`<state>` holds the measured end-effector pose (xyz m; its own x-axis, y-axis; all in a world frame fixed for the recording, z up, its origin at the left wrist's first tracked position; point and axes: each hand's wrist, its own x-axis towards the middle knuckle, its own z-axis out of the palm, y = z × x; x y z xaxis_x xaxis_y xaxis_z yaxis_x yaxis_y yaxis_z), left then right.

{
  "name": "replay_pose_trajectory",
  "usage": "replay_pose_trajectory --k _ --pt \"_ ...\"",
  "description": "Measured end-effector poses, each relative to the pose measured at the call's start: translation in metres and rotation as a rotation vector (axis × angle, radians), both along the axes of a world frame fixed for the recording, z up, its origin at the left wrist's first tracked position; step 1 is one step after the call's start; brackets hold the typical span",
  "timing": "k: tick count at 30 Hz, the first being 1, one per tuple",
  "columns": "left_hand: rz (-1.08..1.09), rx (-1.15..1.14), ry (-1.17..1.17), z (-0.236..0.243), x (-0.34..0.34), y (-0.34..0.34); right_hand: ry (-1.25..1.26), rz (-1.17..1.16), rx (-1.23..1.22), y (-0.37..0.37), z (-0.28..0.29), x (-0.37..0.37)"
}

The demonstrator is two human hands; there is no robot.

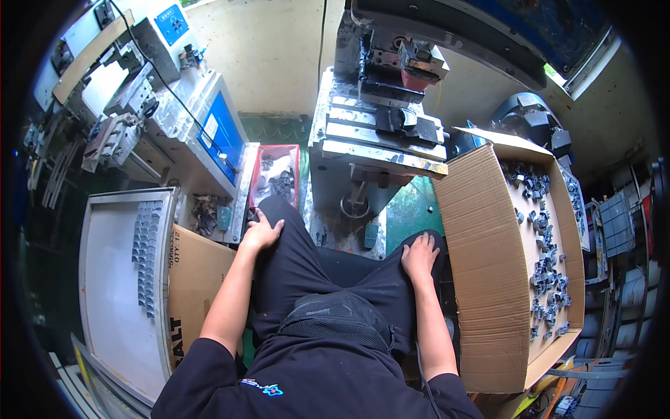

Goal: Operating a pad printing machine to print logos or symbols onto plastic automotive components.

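My left hand (262,232) rests on my left thigh, fingers apart, beside a red bin (295,160) of dark small parts. My right hand (420,257) lies spread on my right thigh, near a large cardboard box (481,272) with rows of small grey metal parts (548,279) standing inside. Both hands look empty. Between my knees and the back wall stands a machine (377,150) with a slotted bed and a dark fixture (408,122). At my left a framed white tray (112,279) holds stacked rows of thin curved grey pieces (146,251), leaning over a cardboard sheet (195,258).
A second machine (174,126) with a blue panel and hanging cable stands at back left. A dark overhead machine body (474,35) spans the upper right. Pedals (371,236) sit on the floor ahead. Racks and bins (618,230) crowd the far right.
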<state>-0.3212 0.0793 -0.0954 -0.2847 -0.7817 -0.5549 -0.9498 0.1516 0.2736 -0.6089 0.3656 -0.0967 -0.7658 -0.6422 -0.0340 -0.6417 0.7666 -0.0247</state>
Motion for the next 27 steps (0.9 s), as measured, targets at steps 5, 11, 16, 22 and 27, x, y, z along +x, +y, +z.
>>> replay_pose_trajectory --k 5,11,16,22,27 --pt "-0.012 -0.017 -0.008 0.0015 -0.0011 0.0006 -0.002 -0.005 0.002 -0.0005 0.0007 0.0001" --pt "-0.01 -0.022 -0.007 0.0 0.0001 0.0002 -0.006 -0.001 0.007 -0.0013 0.0018 0.0009" --pt "-0.008 -0.022 -0.01 0.0005 -0.001 0.0005 -0.023 -0.006 0.021 -0.0015 0.0041 0.0008" --pt "-0.007 -0.013 -0.011 0.0008 -0.0018 -0.0003 -0.024 -0.009 0.018 -0.0005 0.002 0.0" --pt "-0.005 -0.01 -0.009 0.0006 -0.0018 -0.0007 0.003 -0.004 0.002 -0.0003 -0.0017 -0.0013"
